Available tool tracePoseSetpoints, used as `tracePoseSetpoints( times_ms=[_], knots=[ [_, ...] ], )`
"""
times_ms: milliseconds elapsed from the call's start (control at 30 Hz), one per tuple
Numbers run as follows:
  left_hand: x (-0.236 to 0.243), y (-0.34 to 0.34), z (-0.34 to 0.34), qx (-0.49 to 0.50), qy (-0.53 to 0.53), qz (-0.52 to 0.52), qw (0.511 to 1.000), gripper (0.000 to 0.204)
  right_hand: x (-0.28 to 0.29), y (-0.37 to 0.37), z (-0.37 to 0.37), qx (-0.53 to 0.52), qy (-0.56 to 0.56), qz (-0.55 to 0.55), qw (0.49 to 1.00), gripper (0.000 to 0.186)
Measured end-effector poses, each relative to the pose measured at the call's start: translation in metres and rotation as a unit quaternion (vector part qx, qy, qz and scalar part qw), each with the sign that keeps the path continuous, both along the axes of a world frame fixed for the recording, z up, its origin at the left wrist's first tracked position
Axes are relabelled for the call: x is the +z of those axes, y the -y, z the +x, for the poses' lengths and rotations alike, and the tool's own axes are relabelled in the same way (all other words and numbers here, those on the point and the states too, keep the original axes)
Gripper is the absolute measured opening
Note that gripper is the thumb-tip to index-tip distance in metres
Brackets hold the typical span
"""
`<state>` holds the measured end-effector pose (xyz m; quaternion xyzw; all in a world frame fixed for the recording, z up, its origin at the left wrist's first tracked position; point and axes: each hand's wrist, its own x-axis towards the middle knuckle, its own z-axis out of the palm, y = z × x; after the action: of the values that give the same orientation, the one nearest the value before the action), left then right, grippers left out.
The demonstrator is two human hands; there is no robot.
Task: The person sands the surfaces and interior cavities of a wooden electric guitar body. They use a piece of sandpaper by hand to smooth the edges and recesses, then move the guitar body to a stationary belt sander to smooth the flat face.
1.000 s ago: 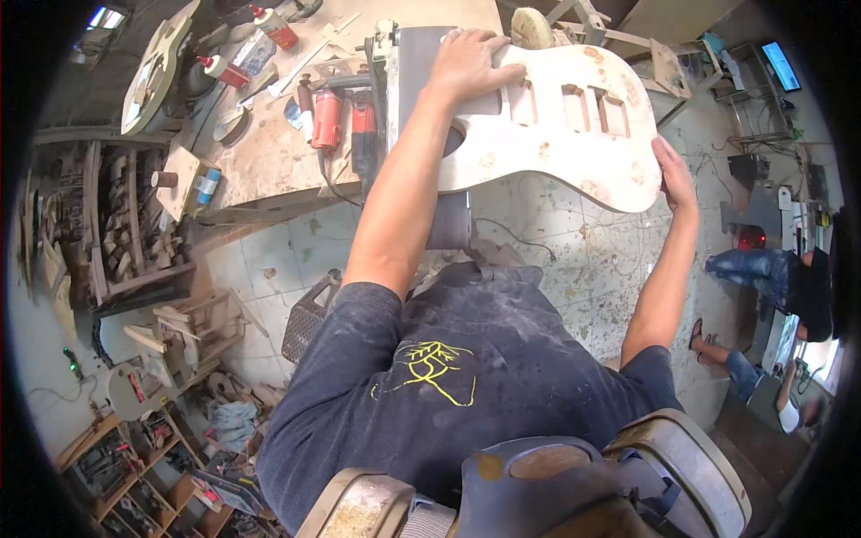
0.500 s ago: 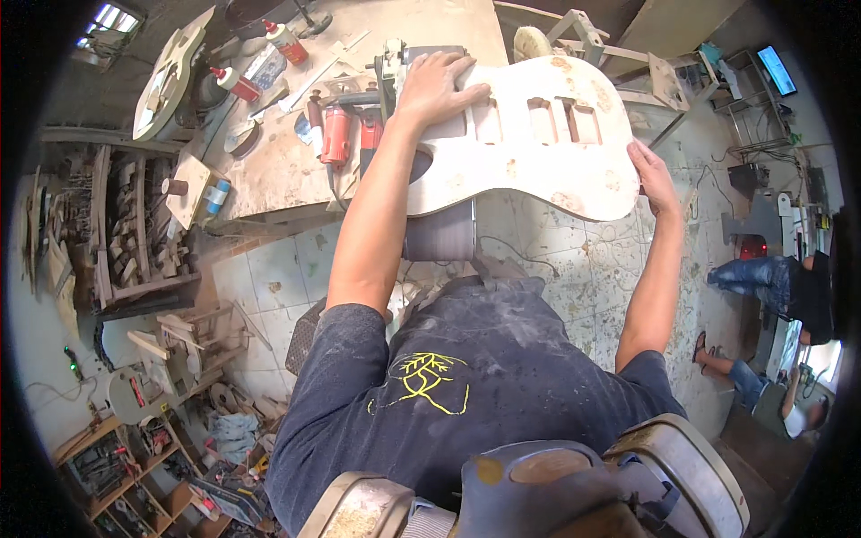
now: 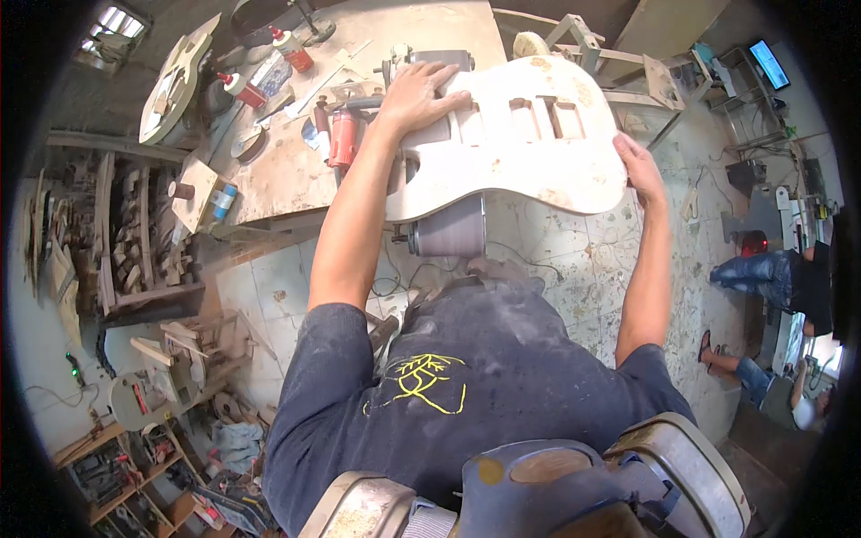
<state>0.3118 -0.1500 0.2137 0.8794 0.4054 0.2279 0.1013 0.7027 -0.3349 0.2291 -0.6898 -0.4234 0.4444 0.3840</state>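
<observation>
Fingers of the left hand (image 3: 421, 94) lie spread and flat on the upper face of the unfinished guitar body (image 3: 516, 143), pressing near its horned end; nothing is gripped between them. Fingers of the right hand (image 3: 639, 169) curl over the rounded lower edge of the same body, thumb side on top, so that this hand clasps the rim.

The guitar body is a pale wooden slab with three rectangular cavities (image 3: 538, 115) cut in its face. It is held roughly level in front of the person, over the belt sander (image 3: 448, 235), whose drum and belt show just below its near edge; whether wood and belt touch cannot be told.

Judged from its thickness and solid wood, the body should handle as stiff and fairly heavy, dusty rather than slippery, with thinner walls at the cavities and horns. The outer rim and the flat face away from the cavities look the soundest places to take hold.

To the left, the dusty surface (image 3: 287, 170) carries a red power tool (image 3: 343, 136), red-capped bottles (image 3: 291, 49) and scraps. A second guitar-shaped blank (image 3: 175, 81) leans beyond it. Another person sits at the right, on the floor (image 3: 574, 251) side.
</observation>
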Motion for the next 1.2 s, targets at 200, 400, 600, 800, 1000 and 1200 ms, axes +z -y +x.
tracePoseSetpoints(
  times_ms=[200, 400, 600, 800, 1000, 1200],
  knots=[
    [-0.02, -0.015, 0.047, -0.008, 0.044, 0.08, 0.996, 0.075, -0.017, -0.033, 0.069, -0.042, 0.041, -0.003, 0.998, 0.05],
    [-0.013, -0.014, 0.077, -0.004, 0.053, 0.071, 0.996, 0.065, -0.024, -0.052, 0.109, -0.035, -0.002, -0.006, 0.999, 0.052],
    [-0.014, -0.016, 0.083, -0.003, 0.091, 0.047, 0.995, 0.063, -0.019, -0.054, 0.104, -0.037, 0.019, -0.003, 0.999, 0.052],
    [-0.018, -0.011, 0.051, 0.013, 0.061, 0.096, 0.993, 0.075, -0.007, -0.03, 0.063, -0.046, 0.057, 0.008, 0.997, 0.048],
    [-0.008, -0.006, 0.01, 0.007, 0.015, 0.025, 1.0, 0.076, -0.008, -0.014, 0.016, -0.025, 0.048, 0.02, 0.998, 0.047],
    [0.005, 0.001, -0.019, 0.005, -0.018, -0.007, 1.0, 0.08, 0.006, -0.003, -0.023, -0.012, 0.006, 0.007, 1.0, 0.047]
  ],
)
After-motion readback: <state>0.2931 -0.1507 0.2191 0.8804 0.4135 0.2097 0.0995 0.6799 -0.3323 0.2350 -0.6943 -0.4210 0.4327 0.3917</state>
